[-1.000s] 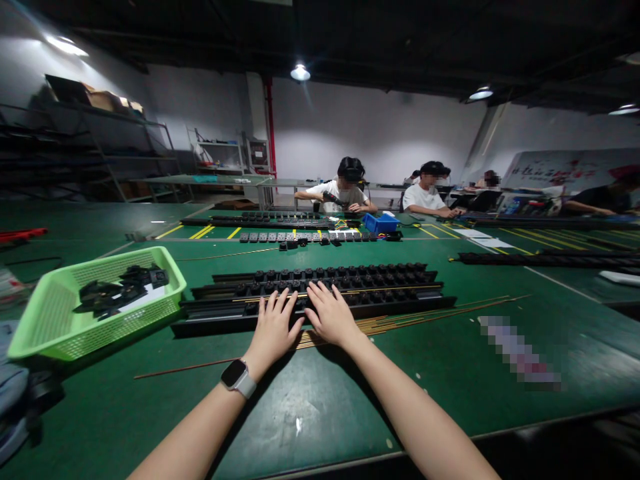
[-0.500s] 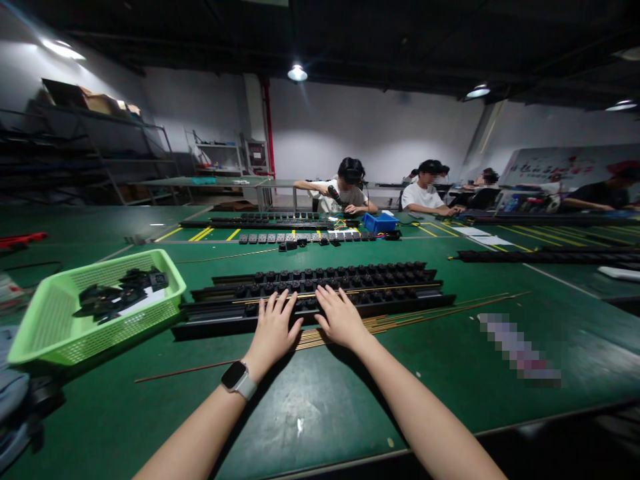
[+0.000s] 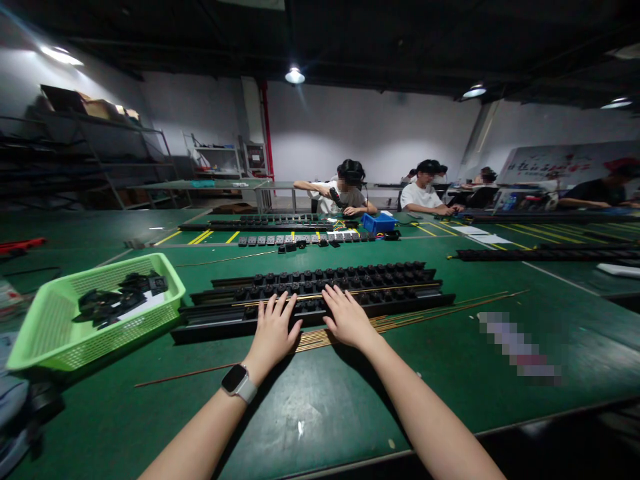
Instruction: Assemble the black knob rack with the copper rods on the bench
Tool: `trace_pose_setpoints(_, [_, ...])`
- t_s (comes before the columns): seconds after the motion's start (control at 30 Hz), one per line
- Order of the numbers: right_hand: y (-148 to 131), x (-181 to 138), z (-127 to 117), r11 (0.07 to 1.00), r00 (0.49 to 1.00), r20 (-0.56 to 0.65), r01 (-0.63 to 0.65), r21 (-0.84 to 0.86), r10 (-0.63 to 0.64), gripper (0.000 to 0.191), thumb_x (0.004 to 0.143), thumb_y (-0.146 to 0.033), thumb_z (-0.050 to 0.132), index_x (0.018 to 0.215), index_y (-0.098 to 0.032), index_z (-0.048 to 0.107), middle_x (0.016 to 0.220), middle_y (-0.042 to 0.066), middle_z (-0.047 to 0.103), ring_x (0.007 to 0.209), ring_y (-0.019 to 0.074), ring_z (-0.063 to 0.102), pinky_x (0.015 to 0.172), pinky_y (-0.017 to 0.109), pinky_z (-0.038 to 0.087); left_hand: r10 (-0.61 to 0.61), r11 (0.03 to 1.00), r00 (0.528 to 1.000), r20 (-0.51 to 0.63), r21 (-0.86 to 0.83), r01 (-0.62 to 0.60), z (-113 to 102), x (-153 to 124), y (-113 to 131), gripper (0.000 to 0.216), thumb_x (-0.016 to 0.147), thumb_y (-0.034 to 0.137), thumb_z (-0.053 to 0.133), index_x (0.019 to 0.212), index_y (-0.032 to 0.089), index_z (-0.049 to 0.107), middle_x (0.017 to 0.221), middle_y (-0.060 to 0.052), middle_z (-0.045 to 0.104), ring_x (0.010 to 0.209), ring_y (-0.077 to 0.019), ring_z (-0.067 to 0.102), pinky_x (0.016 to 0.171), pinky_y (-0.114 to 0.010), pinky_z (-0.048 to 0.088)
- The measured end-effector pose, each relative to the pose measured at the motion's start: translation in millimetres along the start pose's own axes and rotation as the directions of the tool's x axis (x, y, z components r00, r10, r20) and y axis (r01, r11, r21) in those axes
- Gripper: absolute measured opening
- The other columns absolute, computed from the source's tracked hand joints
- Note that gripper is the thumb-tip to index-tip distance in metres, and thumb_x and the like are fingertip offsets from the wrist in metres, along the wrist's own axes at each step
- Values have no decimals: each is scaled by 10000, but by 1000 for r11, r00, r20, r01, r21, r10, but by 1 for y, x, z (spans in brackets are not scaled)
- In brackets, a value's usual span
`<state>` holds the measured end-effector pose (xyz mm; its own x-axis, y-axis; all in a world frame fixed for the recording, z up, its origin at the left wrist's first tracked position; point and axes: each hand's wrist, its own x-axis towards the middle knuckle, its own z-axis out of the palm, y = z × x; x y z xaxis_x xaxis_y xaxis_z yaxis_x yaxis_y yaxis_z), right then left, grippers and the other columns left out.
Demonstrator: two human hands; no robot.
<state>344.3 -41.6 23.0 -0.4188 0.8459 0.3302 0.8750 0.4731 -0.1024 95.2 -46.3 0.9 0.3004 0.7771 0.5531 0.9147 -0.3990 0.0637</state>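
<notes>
Several long black rails [image 3: 215, 331] lie side by side across the green table, with rows of black knob-like parts [image 3: 345, 271] seated along them. My left hand [image 3: 273, 330] rests palm down over the near rails, fingers spread. To its right, my right hand [image 3: 349, 320] lies on the same rails, also with fingers apart. A thin brass-coloured rod [image 3: 246, 304] runs lengthwise along the rails under both sets of fingertips; whether they press on it I cannot tell. A bundle of similar loose rods [image 3: 313, 342] lies in front of the rails, partly beneath my right hand.
A light green basket [image 3: 55, 357] with black parts stands at the left. Farther back are a row of small square black parts [image 3: 270, 240], a blue bin [image 3: 376, 223] and more black rails [image 3: 530, 255]. Co-workers sit across the table, one [image 3: 345, 193] holding a dark tool.
My right hand has slid slightly to the right along the rails. My left hand has hardly moved.
</notes>
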Motion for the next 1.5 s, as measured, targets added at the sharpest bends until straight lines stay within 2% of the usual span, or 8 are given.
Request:
trace_pose_setpoints(0.3, [13,-4,-2,998,998,18,-57,-11,57,836,938,-241,596,1721,-158,315,1780,126,273,1657,308,264,1354,540,233,-3,1000,1000,4,1,3,-1,0,1,646,1035,417,519,1654,244,450,1685,-137,490,1556,-399,408,1293,-711,274])
trace_pose_setpoints(0.47, [15,-5,-5,997,995,60,-78,-19,79,846,919,-225,586,1709,-84,317,1785,149,244,1662,325,242,1357,527,232,-6,1000,1000,23,6,6,-1,0,0,646,1040,414,512,1653,221,449,1692,-138,480,1555,-408,401,1297,-715,263])
trace_pose_setpoints(0.8, [22,-8,-10,984,978,109,-173,-52,178,906,847,-155,565,1706,-46,299,1784,170,224,1669,331,217,1348,548,239,-2,1000,1000,4,-10,2,2,-1,-2,658,1032,390,527,1668,256,423,1688,-126,486,1561,-397,398,1301,-704,264])
trace_pose_setpoints(0.97, [7,-1,-8,998,999,-3,-52,-41,52,851,907,-156,524,1722,-110,284,1800,122,200,1678,314,186,1363,586,165,2,1000,1000,2,-1,-2,0,-1,0,652,1029,376,543,1657,231,443,1688,-137,485,1553,-403,411,1293,-714,278])
trace_pose_setpoints(1.1, [-11,7,2,997,996,-41,75,-18,-76,761,1024,-308,535,1727,-160,284,1803,91,220,1675,308,198,1365,587,161,3,1000,1000,0,8,-3,-2,0,0,648,1021,365,563,1645,224,463,1683,-140,492,1550,-404,421,1290,-713,291])
trace_pose_setpoints(1.23, [-17,9,9,997,996,-34,77,-17,-77,694,1058,-357,536,1704,-184,353,1773,95,324,1648,307,280,1365,580,161,11,1000,1000,3,11,-11,-1,-1,1,648,1019,371,566,1641,215,470,1686,-141,490,1550,-412,427,1291,-715,291])
trace_pose_setpoints(1.37, [-17,8,8,997,996,-45,76,-23,-77,679,1058,-331,533,1701,-193,362,1766,90,347,1634,300,309,1363,568,175,21,1000,1000,-13,-16,-21,-5,1,-6,626,1044,417,524,1634,212,477,1679,-145,500,1562,-383,429,1292,-683,319])
trace_pose_setpoints(1.5, [-17,9,7,996,996,-43,82,-23,-83,682,1054,-317,535,1701,-188,360,1759,92,366,1621,298,333,1361,562,181,-108,994,992,-64,24,110,-15,3,-24,635,1081,488,429,1624,165,484,1682,-160,493,1585,-380,401,1303,-665,304])
